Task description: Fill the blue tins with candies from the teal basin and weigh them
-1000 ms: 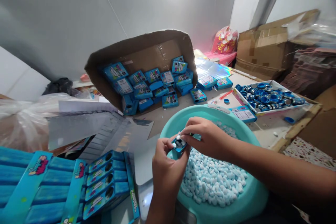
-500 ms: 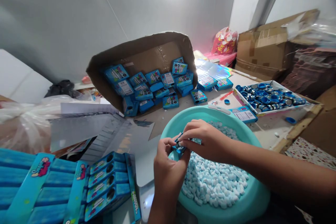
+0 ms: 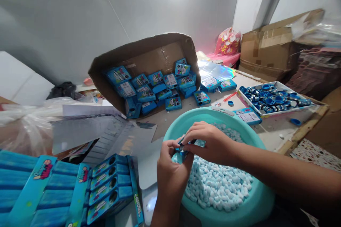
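Observation:
My left hand [image 3: 173, 166] is closed round a small blue box [image 3: 182, 153], held over the near left side of a turquoise basin [image 3: 261, 205]. From the right, my right hand [image 3: 209, 142] reaches across the basin with its fingers bent down onto the top of that box. Thumb and fingertips press there, and fingers cover most of the box. Something small and round seems to sit under the fingertips, too hidden to name. Pale blue and white candies [image 3: 221, 184] fill much of the basin below both hands.
Behind the basin a tipped carton [image 3: 149, 55] holds several blue candy boxes. At right stands a shallow tray [image 3: 287, 111] of blue caps. A flat blue box [image 3: 247, 116] lies by the basin's far rim. Blue display packs [image 3: 110, 191] stand at lower left.
My right fingers have closed down further over the top of the blue box, hiding more of it. The rest looks almost the same, apart from a slight camera shift.

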{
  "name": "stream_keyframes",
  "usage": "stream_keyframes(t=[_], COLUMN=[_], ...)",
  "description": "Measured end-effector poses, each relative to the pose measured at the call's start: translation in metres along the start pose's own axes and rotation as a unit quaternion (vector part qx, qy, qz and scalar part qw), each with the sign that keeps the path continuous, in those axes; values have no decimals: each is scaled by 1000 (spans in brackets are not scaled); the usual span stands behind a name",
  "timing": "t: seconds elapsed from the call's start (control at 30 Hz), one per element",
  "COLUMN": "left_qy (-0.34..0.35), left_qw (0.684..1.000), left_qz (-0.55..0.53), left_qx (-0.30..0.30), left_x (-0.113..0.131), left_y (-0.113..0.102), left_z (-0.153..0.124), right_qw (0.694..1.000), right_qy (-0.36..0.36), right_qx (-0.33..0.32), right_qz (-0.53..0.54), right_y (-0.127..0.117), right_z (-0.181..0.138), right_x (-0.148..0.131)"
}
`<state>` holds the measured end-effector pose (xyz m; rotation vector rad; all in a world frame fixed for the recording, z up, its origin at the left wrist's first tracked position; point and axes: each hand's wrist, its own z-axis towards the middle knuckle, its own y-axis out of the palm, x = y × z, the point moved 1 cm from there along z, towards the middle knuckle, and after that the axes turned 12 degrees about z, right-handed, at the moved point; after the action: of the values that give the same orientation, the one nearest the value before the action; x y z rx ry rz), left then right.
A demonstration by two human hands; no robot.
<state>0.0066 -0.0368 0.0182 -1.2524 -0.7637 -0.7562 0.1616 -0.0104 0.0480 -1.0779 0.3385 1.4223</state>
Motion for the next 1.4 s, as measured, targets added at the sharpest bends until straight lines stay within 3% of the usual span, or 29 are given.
stream_keyframes(t=[0.17, 0.33, 0.57, 0.67, 0.73, 0.8, 0.9, 0.97, 1.1, 1.17, 1.27, 1.4], left_qy=[3, 1, 65, 77, 86, 83, 31, -9, -55, -40, 31, 92], left_qw=[1000, 999, 979, 952, 934, 934, 960, 977, 997, 999, 987, 930], left_qz=[-20, -36, -119, -154, -134, -88, -12, 21, 39, 19, -2, -13], left_qx=[6, 39, 154, 252, 320, 336, 280, 211, 34, 23, 156, 355], left_x=[-1, -6, -6, 0, -2, -12, -40, -61, -89, -90, -81, -70], left_y=[1, -1, -2, -20, -42, -65, -91, -97, -99, -101, -107, -110], left_z=[0, 2, 4, 6, 11, 18, 29, 34, 35, 31, 27, 25], right_qw=[1000, 998, 991, 995, 987, 966, 913, 877, 859, 857, 842, 828], right_qy=[-16, -17, 14, 64, 111, 148, 154, 162, 184, 192, 226, 241], right_qx=[4, 63, 134, 57, -36, -147, -329, -418, -452, -450, -461, -474], right_qz=[-9, 5, -7, -60, -110, -156, -184, -171, -158, -161, -167, -178], right_y=[2, -1, -5, 0, 6, 12, 21, 26, 32, 32, 31, 30], right_z=[-1, 0, 1, -1, -4, -11, -24, -31, -33, -32, -31, -33], right_x=[-1, -3, -1, 2, 4, 6, 6, 6, 8, 8, 8, 9])
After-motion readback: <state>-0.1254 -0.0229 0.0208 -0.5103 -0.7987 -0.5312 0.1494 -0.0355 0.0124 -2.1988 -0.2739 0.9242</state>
